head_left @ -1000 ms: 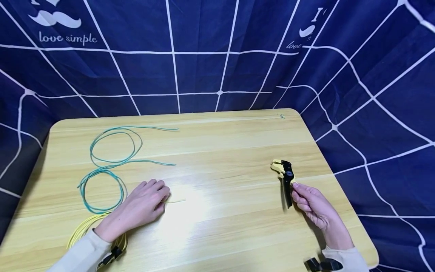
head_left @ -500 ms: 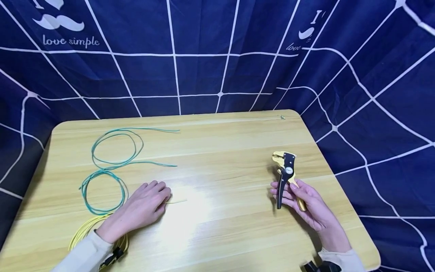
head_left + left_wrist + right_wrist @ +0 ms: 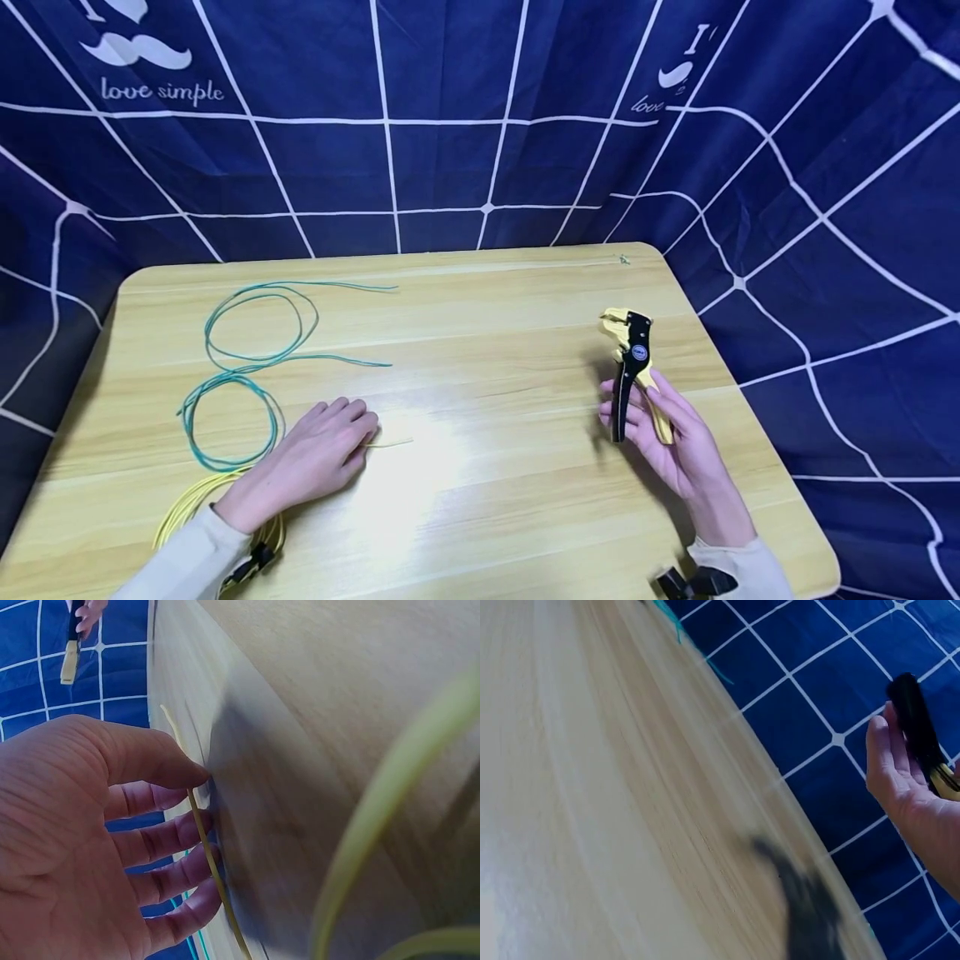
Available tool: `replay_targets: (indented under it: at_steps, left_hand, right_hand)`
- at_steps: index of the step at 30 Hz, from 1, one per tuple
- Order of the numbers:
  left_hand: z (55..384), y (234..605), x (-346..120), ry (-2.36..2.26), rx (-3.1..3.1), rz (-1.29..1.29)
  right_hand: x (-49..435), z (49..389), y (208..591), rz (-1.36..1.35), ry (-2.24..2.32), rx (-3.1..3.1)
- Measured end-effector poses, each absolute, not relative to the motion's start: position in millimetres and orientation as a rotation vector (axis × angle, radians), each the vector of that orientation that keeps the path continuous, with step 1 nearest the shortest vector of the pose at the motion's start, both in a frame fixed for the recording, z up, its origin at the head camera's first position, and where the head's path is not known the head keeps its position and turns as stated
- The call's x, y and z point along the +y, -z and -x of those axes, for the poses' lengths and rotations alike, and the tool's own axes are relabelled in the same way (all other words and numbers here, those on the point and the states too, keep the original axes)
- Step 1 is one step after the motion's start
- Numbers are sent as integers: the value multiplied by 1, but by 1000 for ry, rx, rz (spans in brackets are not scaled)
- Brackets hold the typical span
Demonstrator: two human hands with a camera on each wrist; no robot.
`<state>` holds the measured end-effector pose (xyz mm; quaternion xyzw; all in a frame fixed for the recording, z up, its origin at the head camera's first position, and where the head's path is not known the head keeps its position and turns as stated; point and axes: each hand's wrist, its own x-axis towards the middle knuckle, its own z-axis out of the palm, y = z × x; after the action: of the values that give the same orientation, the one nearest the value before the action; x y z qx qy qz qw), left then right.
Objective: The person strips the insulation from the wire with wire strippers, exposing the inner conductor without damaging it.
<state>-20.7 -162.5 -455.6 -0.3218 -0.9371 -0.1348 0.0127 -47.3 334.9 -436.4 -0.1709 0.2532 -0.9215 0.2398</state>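
Dark blue cloth with white grid lines [image 3: 442, 162] stands behind and beside a wood-grain table [image 3: 487, 333]. Left hand [image 3: 318, 450]: thumb and fingers pinch a yellow wire [image 3: 392, 443] near the tabletop, its free end projecting to the right. Right hand [image 3: 678, 446]: grips a black-and-yellow wire stripper [image 3: 636, 354] by its handles, head upward, held above the table's right side. Yellow coil [image 3: 174, 512] noted partly beneath the left forearm; two teal coils [image 3: 255, 362] lie farther back; small scraps [image 3: 624, 260] sit near the far right corner.
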Motion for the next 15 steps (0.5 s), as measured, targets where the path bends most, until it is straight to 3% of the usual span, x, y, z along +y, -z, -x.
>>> replay_targets:
  at_steps: [15]
  left_hand:
    - [20, 457, -162, 426, -2932, 1001]
  right_hand:
    - [316, 46, 432, 197, 2467, 930]
